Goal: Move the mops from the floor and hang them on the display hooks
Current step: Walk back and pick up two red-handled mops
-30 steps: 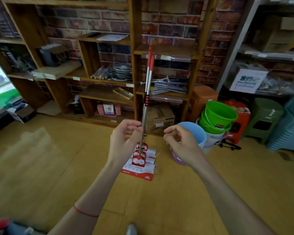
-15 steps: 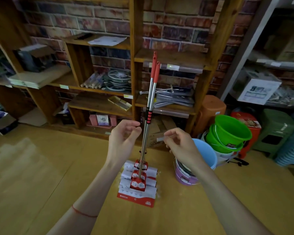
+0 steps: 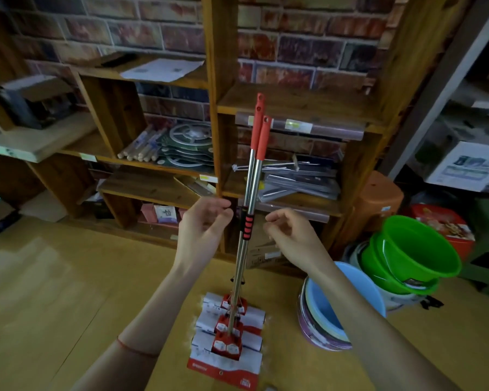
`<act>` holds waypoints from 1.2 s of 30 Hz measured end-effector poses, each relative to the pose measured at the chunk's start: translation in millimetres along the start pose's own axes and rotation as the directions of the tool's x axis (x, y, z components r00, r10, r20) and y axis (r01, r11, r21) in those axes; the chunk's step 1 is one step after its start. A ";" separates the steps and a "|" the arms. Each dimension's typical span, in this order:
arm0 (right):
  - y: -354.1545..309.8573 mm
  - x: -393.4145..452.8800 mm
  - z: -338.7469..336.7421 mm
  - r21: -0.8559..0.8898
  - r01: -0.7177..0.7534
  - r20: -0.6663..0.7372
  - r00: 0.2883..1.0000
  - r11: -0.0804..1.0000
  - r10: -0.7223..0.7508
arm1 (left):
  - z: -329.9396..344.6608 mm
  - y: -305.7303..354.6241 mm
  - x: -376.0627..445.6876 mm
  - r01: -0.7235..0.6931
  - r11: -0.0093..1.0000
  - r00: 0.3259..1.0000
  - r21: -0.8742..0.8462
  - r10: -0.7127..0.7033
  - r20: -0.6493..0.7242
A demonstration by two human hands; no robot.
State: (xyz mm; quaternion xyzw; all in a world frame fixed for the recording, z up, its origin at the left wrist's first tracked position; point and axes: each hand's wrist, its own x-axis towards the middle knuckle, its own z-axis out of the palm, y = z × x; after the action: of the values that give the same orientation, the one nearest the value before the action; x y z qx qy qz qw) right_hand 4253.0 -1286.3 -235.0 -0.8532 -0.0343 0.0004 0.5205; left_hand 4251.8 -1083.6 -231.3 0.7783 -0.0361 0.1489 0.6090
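Note:
The mops (image 3: 249,193) stand upright together on the floor in front of the wooden shelf, with thin metal poles, red top ends (image 3: 259,122) and a black and red grip (image 3: 247,225). Their white pad heads with red clamps (image 3: 228,338) lie stacked on the floor below my arms. My left hand (image 3: 203,232) hovers just left of the poles at grip height, thumb and fingers pinched together, with a small gap to the poles. My right hand (image 3: 290,235) hangs just right of the grip, fingers loosely curled and holding nothing.
The wooden shelf unit (image 3: 219,153) against a brick wall holds packaged goods and metal rods (image 3: 283,166). A blue basin stack (image 3: 331,311) and green buckets (image 3: 410,249) sit on the floor to the right, with plastic stools (image 3: 378,198) behind. To the left is wooden floor (image 3: 54,292).
My left hand has let go of the mop poles and now sits beside them. My head has moved closer and lower, so the shelf and mops look bigger.

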 end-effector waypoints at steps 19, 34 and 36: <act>94.9 302.8 80.2 -0.007 -0.428 -0.121 0.898 0.904 0.424 | -6.4 -90.3 139.8 0.186 0.983 0.982 0.011 -0.186 0.033; 100.9 254.3 88.0 0.358 -0.303 -0.062 0.936 0.883 0.346 | -2.9 -104.7 156.1 0.194 0.981 0.976 -0.019 -0.191 0.106; 94.8 222.0 93.0 0.412 -0.304 -0.054 0.933 0.859 0.356 | 7.2 -105.9 162.4 0.187 0.982 0.975 -0.016 -0.183 0.123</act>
State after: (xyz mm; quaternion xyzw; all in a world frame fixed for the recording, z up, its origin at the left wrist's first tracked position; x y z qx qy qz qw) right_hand 4476.6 -1233.8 -354.0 -0.7212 0.1470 0.0419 0.6757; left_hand 4433.0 -1043.0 -287.4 0.7774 -0.0023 0.0437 0.6275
